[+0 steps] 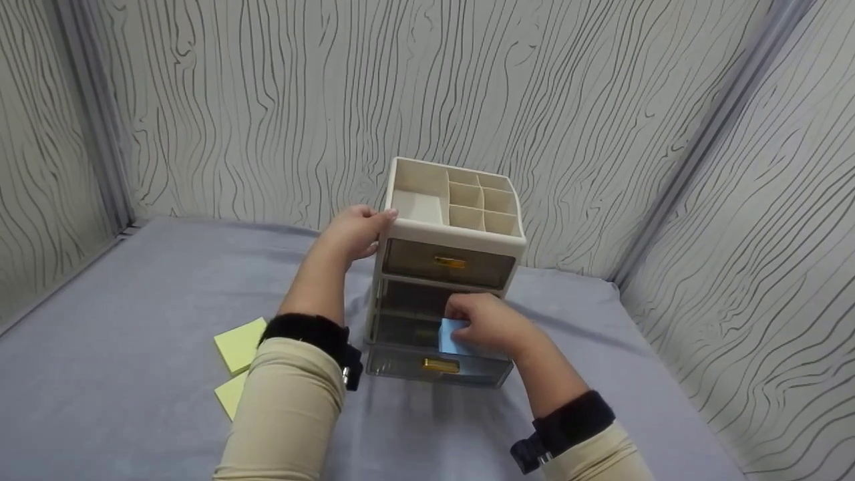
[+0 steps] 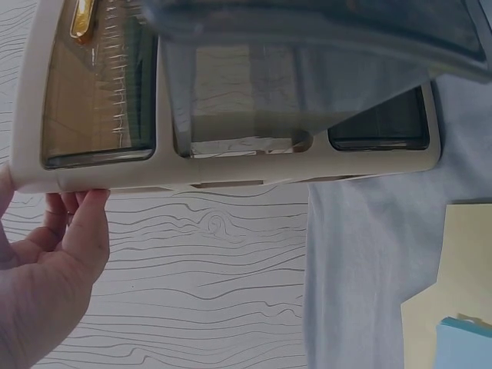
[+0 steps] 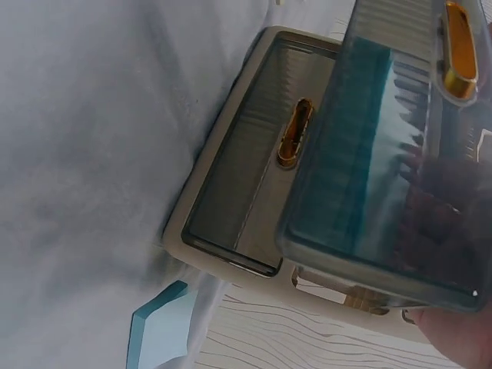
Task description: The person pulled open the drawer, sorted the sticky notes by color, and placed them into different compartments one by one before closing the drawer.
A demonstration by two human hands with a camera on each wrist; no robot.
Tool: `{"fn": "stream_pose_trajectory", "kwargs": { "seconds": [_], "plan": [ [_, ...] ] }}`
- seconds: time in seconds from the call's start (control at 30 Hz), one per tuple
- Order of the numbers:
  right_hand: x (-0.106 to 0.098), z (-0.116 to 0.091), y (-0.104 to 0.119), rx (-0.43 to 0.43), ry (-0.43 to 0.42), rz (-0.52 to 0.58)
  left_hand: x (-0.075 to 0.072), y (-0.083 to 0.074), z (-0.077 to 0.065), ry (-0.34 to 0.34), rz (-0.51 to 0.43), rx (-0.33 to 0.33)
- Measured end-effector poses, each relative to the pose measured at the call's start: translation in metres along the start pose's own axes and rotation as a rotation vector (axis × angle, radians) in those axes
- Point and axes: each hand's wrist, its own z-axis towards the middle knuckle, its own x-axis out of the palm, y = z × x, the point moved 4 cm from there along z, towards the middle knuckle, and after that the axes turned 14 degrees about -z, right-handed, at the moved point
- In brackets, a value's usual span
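A white desktop drawer organizer (image 1: 454, 234) stands upright on the cloth, its middle drawer (image 1: 401, 367) pulled out. My left hand (image 1: 357, 234) grips the organizer's upper left edge; in the left wrist view its fingertips press against that side. Inside the smoky see-through drawer, my right hand (image 1: 491, 321) pinches a blue sticky note pad (image 1: 451, 337) with curled fingers. Through the drawer front in the right wrist view, a teal-blue shape (image 3: 365, 131) shows, and the hand behind it is dim. The top drawer (image 1: 414, 257) is closed.
Yellow sticky note pads (image 1: 240, 344) lie left of the organizer, partly behind my left sleeve. Another blue pad (image 2: 465, 346) lies near them. The organizer's top has open compartments (image 1: 464, 194). Patterned panels (image 1: 267, 100) stand behind and beside the cloth-covered table (image 1: 153, 300).
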Motion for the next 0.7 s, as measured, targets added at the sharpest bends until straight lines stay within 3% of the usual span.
{"fn": "stream_pose_trajectory", "kwargs": {
  "seconds": [0.27, 0.7],
  "plan": [
    [0.0057, 0.0011, 0.0049, 0.001, 0.036, -0.177, 0.0001, 0.0012, -0.0010, -0.007, 0.001, -0.006],
    [0.0090, -0.0006, 0.0082, -0.032, 0.026, -0.257, 0.0000, 0.0004, -0.0010, 0.006, -0.015, -0.008]
  ]
}}
